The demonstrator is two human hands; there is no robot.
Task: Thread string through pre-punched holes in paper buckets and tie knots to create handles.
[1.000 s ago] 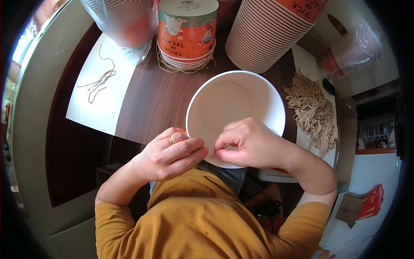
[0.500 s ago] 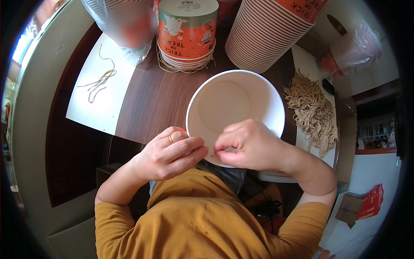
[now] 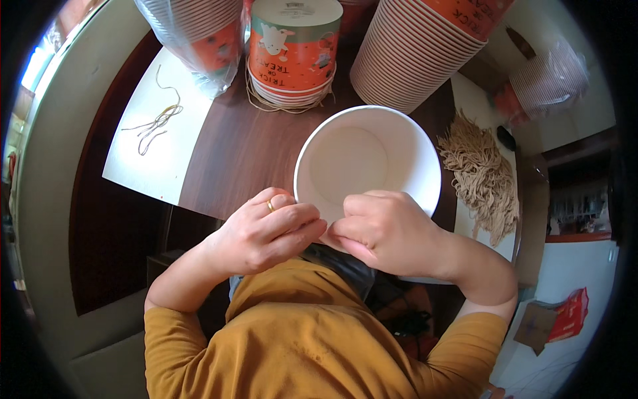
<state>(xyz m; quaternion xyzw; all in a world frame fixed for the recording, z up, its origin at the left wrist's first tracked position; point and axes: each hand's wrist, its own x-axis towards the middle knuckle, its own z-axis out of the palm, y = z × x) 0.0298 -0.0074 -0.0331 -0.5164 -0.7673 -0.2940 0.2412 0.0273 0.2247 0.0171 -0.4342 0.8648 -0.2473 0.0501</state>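
A white-lined paper bucket (image 3: 352,159) is tipped so that its open mouth faces me at the table's near edge. Both my hands meet at its near rim. My left hand (image 3: 269,233), a ring on one finger, is closed with its fingers curled against the rim's left side. Just inside the rim, my right hand (image 3: 392,233) is closed in a pinch, its fingertips nearly touching the left ones. Whatever lies between the fingertips is too small or hidden to make out.
Behind the bucket stand an upside-down orange bucket stack (image 3: 292,60) with cords round its base and a tall nested stack (image 3: 419,53). A plastic-wrapped stack (image 3: 199,33) is at far left. Loose cords (image 3: 159,120) lie left; a tan cord heap (image 3: 478,173) lies right.
My right hand has turned and drawn down toward the near rim, its fingers closing more tightly. My left fingertips have curled in, and the two hands are closer together.
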